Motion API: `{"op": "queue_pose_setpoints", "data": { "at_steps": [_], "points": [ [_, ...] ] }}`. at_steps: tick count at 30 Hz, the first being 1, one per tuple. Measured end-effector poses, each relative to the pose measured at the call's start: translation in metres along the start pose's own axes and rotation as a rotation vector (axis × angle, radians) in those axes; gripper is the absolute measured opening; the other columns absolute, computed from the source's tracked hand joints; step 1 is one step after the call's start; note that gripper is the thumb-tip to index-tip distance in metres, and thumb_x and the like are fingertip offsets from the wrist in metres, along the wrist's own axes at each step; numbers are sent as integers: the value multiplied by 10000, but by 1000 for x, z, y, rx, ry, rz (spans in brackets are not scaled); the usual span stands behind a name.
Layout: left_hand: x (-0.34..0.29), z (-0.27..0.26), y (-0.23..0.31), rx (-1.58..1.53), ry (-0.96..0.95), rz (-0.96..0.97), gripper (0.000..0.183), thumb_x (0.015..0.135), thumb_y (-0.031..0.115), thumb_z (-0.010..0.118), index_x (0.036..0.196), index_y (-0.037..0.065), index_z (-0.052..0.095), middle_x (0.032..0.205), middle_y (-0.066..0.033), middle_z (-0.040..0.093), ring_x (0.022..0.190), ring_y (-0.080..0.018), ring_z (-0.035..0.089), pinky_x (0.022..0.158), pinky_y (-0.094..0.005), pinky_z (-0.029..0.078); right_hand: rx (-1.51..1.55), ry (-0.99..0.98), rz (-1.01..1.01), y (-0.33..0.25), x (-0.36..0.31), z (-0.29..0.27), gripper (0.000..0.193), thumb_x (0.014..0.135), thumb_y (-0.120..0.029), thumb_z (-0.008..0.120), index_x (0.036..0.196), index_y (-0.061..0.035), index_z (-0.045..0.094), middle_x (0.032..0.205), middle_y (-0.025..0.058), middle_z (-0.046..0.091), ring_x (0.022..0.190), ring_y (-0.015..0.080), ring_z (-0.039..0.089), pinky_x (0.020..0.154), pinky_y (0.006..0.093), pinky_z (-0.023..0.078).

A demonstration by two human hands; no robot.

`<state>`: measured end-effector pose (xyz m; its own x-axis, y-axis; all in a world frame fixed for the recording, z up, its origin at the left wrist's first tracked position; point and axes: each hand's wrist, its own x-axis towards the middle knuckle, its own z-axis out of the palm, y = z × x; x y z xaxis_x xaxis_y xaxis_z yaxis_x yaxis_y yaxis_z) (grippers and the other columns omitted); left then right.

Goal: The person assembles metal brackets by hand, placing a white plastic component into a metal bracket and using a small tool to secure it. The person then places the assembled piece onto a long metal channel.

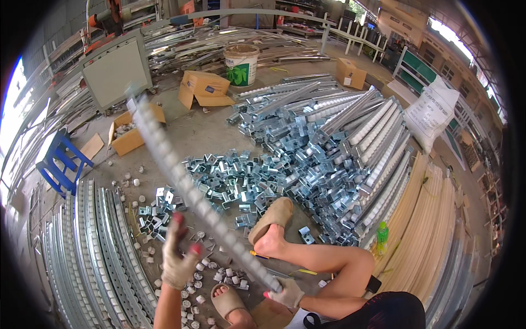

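A long metal roller track (pixel 193 198) lined with white rollers slants across the middle, its far end raised and blurred. My right hand (pixel 287 293), in a pale glove with red fingertips, closes around the track's near end. To the left of the track, my gloved left hand (pixel 179 262) is raised with its fingers spread, holding nothing. Small bent metal brackets (pixel 241 178) lie in a large heap beyond my feet. Loose white rollers (pixel 192 296) are scattered on the floor below my left hand.
Roller tracks (pixel 93 247) lie side by side at left; more tracks (pixel 378 126) with brackets are stacked at right. Around them are a blue stool (pixel 63 159), cardboard boxes (pixel 205 88), a white bucket (pixel 241 63), a white sack (pixel 433 112), a green bottle (pixel 382 237) and long pale strips (pixel 422 219).
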<state>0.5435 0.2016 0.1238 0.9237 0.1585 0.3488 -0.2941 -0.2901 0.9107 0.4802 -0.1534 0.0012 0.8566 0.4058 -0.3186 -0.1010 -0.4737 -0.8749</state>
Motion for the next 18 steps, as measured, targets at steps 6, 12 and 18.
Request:
{"op": "queue_pose_setpoints", "data": {
  "at_steps": [6,12,18],
  "points": [
    [-49,2,-12,444,-447,-437,818,870,194,831,1594,80,467,1532,-202,580,1411,-323,581,1171,-379,464,626,199,7,-75,80,-47,288,935,-257,779,1055,-3,717,898,45,720,789,149,676,707,307,552],
    [-98,-44,-81,410,-377,-704,773,916,276,806,1593,98,479,1509,-192,618,1380,-279,616,1130,-379,498,899,444,-170,-188,217,-114,188,950,-222,757,946,-43,699,775,75,686,600,187,663,537,352,545],
    [-112,-20,-102,384,-484,-744,767,904,268,805,1582,93,492,1455,-184,665,1356,-264,634,1117,-375,502,404,873,-24,-272,340,-276,769,940,-679,631,1073,73,721,979,169,749,921,298,731,737,436,584]
  ]
}}
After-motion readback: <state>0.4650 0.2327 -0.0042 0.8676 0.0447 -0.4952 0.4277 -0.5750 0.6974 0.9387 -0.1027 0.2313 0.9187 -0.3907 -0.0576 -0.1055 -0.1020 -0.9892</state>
